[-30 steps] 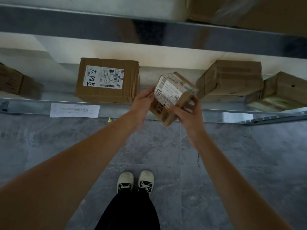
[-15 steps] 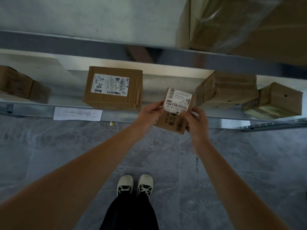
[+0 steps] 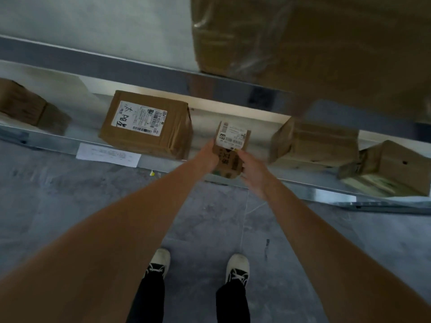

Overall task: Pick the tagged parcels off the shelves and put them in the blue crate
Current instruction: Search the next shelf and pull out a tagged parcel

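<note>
At the shelf (image 3: 163,163) edge, both hands' fingers (image 3: 243,157) pinch the small parcel (image 3: 229,157) upright between them, left hand (image 3: 207,156) and right hand (image 3: 253,170) equally near

Bare forearms, no sleeves; black trousers (image 3: 149,299); pale canvas shoes (image 3: 160,259), black laces, dark sides.

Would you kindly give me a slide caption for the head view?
Both hands, left and right, hold a small labelled parcel at the low shelf.

small parcel (image 3: 231,150) between boxes, perhaps above shelf edge (image 3: 58,145)
</note>
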The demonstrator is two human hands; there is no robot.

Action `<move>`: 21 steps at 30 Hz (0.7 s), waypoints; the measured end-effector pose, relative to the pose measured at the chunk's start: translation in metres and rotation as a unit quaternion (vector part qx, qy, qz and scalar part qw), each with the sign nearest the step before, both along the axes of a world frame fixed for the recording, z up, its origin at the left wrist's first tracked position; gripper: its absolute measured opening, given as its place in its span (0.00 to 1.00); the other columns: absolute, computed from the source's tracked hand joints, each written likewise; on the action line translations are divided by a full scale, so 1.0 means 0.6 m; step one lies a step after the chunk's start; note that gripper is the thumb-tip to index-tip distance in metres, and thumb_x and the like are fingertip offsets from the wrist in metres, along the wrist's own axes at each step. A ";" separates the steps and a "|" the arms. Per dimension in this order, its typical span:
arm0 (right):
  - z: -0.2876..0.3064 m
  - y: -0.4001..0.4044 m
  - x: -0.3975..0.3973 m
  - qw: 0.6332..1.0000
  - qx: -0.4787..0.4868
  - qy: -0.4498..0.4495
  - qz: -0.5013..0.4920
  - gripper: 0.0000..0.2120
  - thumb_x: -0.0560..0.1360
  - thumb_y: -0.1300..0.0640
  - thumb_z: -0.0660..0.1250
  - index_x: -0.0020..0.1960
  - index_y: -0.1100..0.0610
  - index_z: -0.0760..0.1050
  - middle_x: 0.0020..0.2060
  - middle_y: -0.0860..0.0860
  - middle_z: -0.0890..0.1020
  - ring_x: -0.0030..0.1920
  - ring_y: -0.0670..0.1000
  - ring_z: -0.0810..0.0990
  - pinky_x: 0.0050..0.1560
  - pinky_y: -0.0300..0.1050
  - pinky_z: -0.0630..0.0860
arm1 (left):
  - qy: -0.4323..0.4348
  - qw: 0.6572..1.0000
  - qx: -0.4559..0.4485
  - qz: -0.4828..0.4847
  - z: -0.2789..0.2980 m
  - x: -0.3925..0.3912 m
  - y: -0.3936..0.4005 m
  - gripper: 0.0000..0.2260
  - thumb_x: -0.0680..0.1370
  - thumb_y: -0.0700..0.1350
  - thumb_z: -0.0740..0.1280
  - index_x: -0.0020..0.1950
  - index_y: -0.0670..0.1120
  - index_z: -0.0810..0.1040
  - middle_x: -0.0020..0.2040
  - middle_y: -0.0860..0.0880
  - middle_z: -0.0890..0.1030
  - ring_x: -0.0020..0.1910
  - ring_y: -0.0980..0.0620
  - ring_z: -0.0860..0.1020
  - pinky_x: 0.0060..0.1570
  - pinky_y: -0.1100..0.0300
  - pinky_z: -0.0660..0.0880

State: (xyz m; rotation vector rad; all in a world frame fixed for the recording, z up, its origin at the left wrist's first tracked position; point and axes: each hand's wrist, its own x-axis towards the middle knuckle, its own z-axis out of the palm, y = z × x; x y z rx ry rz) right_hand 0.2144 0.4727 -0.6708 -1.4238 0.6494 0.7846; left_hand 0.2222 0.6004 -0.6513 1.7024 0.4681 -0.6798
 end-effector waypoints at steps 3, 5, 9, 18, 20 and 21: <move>-0.012 0.007 -0.011 0.999 0.034 -0.013 0.029 0.18 0.83 0.53 0.57 0.71 0.55 0.68 0.60 0.50 0.76 0.52 0.44 0.74 0.47 0.27 0.70 | -0.007 0.999 0.033 0.009 -0.017 -0.010 -0.001 0.20 0.81 0.31 0.55 0.73 0.39 0.64 0.69 0.38 0.72 0.61 0.47 0.74 0.43 0.73 0.75; -0.011 0.011 -0.015 0.998 0.047 -0.022 0.047 0.20 0.83 0.54 0.57 0.74 0.55 0.64 0.67 0.51 0.73 0.58 0.45 0.73 0.53 0.32 0.67 | -0.021 0.996 0.090 -0.017 -0.028 -0.017 0.004 0.27 0.78 0.30 0.62 0.76 0.42 0.59 0.70 0.43 0.70 0.67 0.47 0.72 0.55 0.66 0.72; -0.010 -0.014 -0.024 0.997 0.007 -0.051 0.054 0.25 0.82 0.51 0.60 0.76 0.57 0.60 0.71 0.53 0.69 0.71 0.53 0.67 0.57 0.42 0.63 | -0.079 0.972 0.222 -0.014 -0.036 -0.018 -0.008 0.25 0.77 0.31 0.60 0.73 0.41 0.63 0.70 0.41 0.69 0.69 0.42 0.69 0.66 0.52 0.70; -0.015 -0.257 -0.071 0.961 -0.250 -0.099 -0.058 0.17 0.80 0.53 0.62 0.65 0.61 0.72 0.62 0.56 0.75 0.64 0.54 0.72 0.59 0.43 0.66 | -0.246 0.916 0.296 -0.112 -0.002 -0.055 -0.155 0.21 0.80 0.39 0.57 0.74 0.45 0.65 0.75 0.45 0.64 0.73 0.45 0.63 0.72 0.51 0.63; -0.014 -0.304 -0.076 0.951 -0.271 -0.105 -0.104 0.25 0.79 0.51 0.63 0.74 0.57 0.66 0.70 0.55 0.71 0.70 0.55 0.69 0.68 0.46 0.64 | -0.200 0.946 0.243 -0.080 -0.002 -0.056 -0.197 0.21 0.80 0.40 0.56 0.75 0.47 0.64 0.74 0.46 0.65 0.67 0.48 0.69 0.64 0.58 0.70; -0.015 -0.327 -0.076 0.946 -0.280 -0.111 -0.121 0.27 0.79 0.50 0.63 0.76 0.56 0.62 0.73 0.54 0.67 0.72 0.54 0.66 0.71 0.48 0.63 | -0.162 0.963 0.209 -0.054 -0.003 -0.051 -0.220 0.22 0.81 0.41 0.56 0.75 0.48 0.63 0.74 0.46 0.66 0.63 0.47 0.73 0.58 0.60 0.73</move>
